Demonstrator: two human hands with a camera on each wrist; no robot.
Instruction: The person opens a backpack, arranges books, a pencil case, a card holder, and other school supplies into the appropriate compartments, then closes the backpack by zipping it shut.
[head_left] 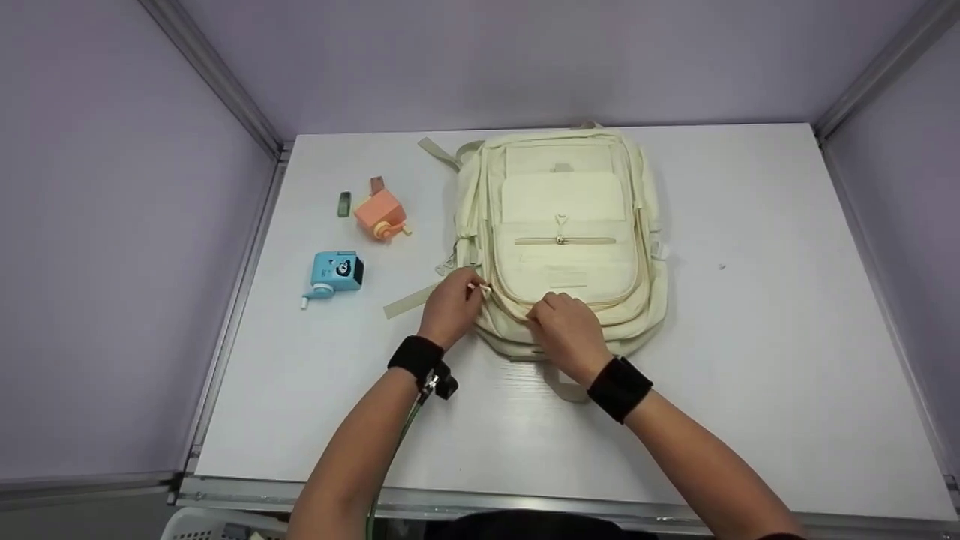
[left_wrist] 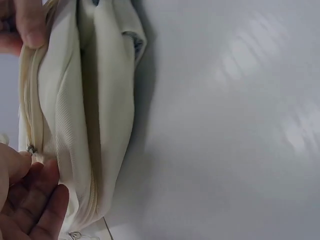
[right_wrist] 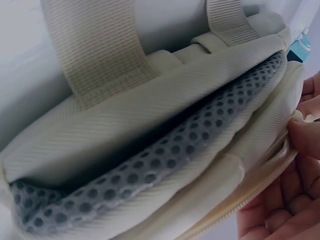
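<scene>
A cream backpack lies front side up on the table. At its lower left, my left hand pinches a zipper pull on the front compartment's zipper. Farther along that zipper, at the bottom of the bag, my right hand grips the fabric edge between thumb and fingers. The left wrist view shows both hands, the left hand low and the right hand at the top. Grey mesh lining shows in a gap along the bag's underside in the right wrist view.
Left of the bag lie a blue crank sharpener, an orange crank sharpener and a small green piece. A loose strap reaches out from the bag's left side. A white basket stands below the front edge.
</scene>
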